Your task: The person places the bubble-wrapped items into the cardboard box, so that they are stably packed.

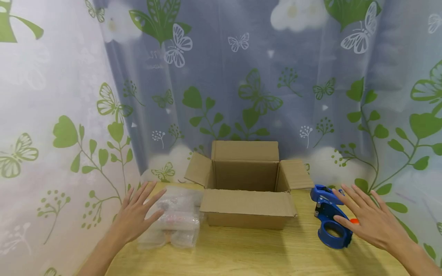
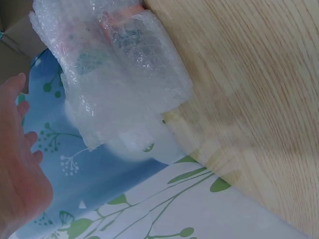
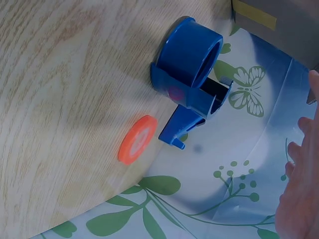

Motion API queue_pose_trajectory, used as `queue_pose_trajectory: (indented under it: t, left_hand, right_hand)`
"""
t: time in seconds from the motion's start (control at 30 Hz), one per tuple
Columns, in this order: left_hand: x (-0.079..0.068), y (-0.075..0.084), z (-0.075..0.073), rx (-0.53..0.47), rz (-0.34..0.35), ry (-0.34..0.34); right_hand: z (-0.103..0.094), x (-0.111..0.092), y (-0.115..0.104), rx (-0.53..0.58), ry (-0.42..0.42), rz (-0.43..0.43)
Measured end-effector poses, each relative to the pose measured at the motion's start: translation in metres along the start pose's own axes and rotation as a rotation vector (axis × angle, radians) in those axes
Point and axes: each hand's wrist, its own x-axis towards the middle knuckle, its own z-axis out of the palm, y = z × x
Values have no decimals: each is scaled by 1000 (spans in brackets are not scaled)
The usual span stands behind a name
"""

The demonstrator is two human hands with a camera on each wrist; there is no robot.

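My left hand (image 1: pixel 136 216) is held out with fingers spread, just left of several bubble-wrapped items (image 1: pixel 176 220). In the left wrist view, these wrapped bundles (image 2: pixel 119 74) show orange and green patches through the clear wrap; their contents are too blurred to tell. My right hand (image 1: pixel 374 220), fingers also spread, is beside a blue tape dispenser (image 1: pixel 326 211) and partly covers it in the head view. Neither hand holds anything. The dispenser (image 3: pixel 192 55) has a round hub. Between the two hands stands a cardboard box (image 1: pixel 246 221), its top flaps folded outward.
A flat orange disc (image 3: pixel 137 139) lies by the dispenser on the wood-grain table (image 1: pixel 241 253). Behind and at both sides hangs a curtain (image 1: pixel 221 76) printed with leaves and butterflies, close to the table's edges.
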Motion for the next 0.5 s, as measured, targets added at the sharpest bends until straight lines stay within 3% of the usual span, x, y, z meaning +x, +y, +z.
queue_pose_trajectory:
  t: [0.5]
  left_hand:
    - [-2,1,-4,16,10,35]
  right_hand:
    - [-6,7,-6,29,47,-30]
